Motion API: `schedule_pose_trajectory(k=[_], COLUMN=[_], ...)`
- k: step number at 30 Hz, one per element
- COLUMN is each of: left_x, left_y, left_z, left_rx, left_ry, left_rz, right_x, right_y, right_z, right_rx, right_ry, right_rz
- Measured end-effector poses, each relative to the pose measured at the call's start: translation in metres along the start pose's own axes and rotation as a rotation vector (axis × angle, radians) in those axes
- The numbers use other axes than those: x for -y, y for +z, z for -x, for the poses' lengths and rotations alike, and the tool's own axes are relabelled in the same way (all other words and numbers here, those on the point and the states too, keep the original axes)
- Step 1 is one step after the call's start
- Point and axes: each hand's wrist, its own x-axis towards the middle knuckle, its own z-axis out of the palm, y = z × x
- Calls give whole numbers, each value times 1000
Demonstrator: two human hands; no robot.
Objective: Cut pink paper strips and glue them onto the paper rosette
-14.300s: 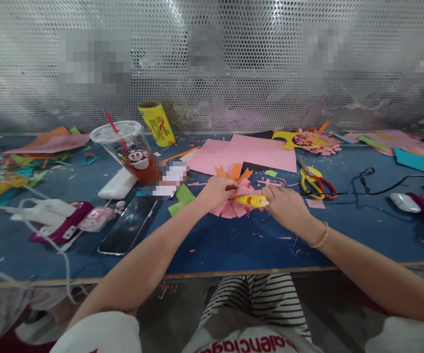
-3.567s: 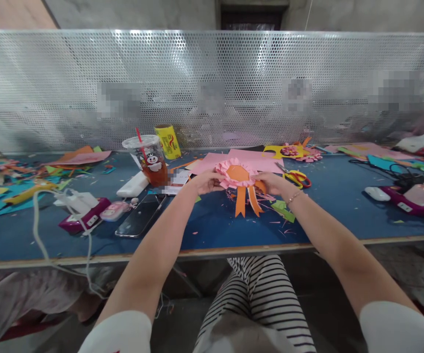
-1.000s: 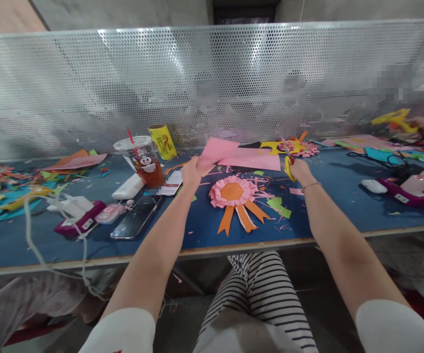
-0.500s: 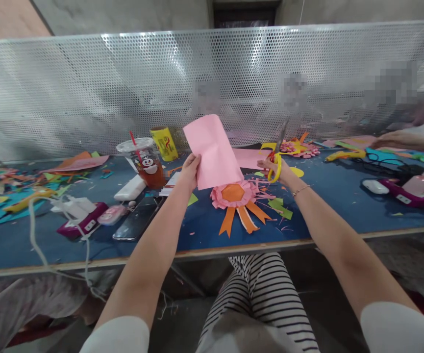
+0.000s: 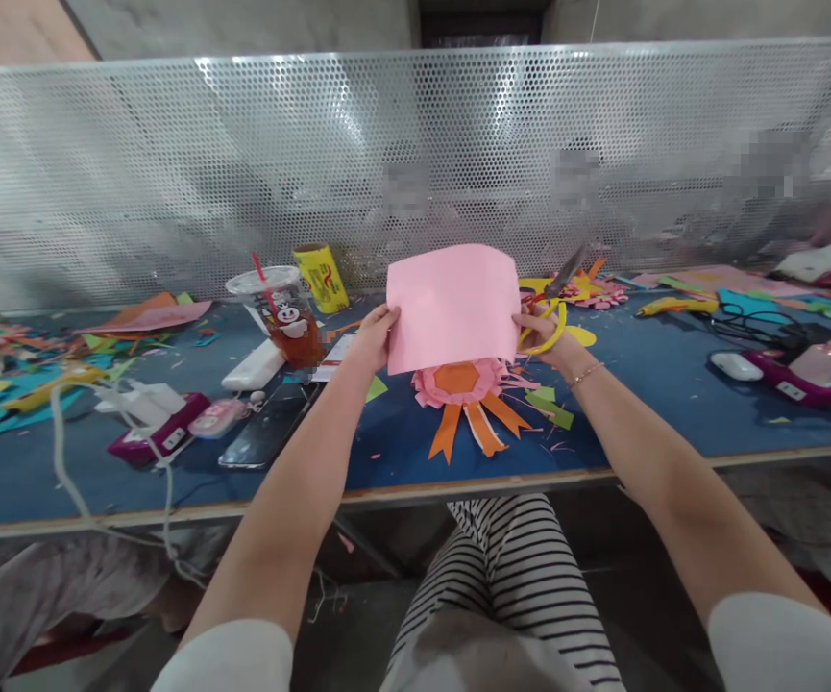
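Observation:
A sheet of pink paper (image 5: 452,303) is stretched between my two hands above the table. My left hand (image 5: 378,336) pinches its left edge. At the right edge, my right hand (image 5: 541,332) grips the paper and also carries scissors (image 5: 551,329) with yellow handles, blades pointing up and away to the right. Below the sheet lies a paper rosette (image 5: 456,383) with a pink ruffled rim, an orange centre and orange ribbon tails; its top is hidden by the paper. Green paper scraps (image 5: 550,407) lie beside it.
Left of me are a lidded drink cup (image 5: 286,327), a yellow can (image 5: 323,279), a phone (image 5: 265,431) and a purple power strip (image 5: 159,432) with white cables. A yellow glue gun (image 5: 676,306) lies to the right. A perforated metal screen (image 5: 242,192) stands behind the table.
My right hand, with the scissors, has taken hold of the paper's right edge. The sheet has turned from tilted to nearly level and spread wide. The co-worker's hand at right has left view.

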Motion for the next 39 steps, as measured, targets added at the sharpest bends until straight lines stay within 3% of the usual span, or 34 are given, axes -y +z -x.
schedule_pose_trajectory(k=[9, 15, 17, 19, 22, 24, 26, 29, 31, 36, 39], left_x=[3, -20, -23, -18, 0, 11, 16, 14, 8, 2, 8], left_y=[-16, -12, -11, -13, -16, -17, -17, -15, -14, -15, -15], left_z=[-7, 0, 2, 2, -1, -4, -7, -8, -8, -7, -6], left_rx=[-18, 22, 17, 21, 36, 16, -26, -26, -13, -40, 1], left_ry=[-60, 345, 400, 305, -36, -67, 47, 321, 426, 515, 433], left_rz=[-206, -55, -59, -140, -407, -456, -510, -583, -568, -510, -381], right_x=[-3, 9, 10, 7, -3, -6, -6, -3, -3, -12, -15], right_y=[-24, -25, -27, -32, -39, -41, -39, -36, -37, -47, -49], right_z=[-15, -11, -12, -13, -15, -15, -13, -11, -13, -19, -19], right_rx=[-206, -75, -71, -116, -215, -252, -252, -241, -247, -132, -157], right_ry=[26, -97, -156, -166, -28, 87, 114, 41, 12, 109, 82], right_rz=[172, 222, 219, 246, 400, 513, 556, 513, 468, 351, 349])
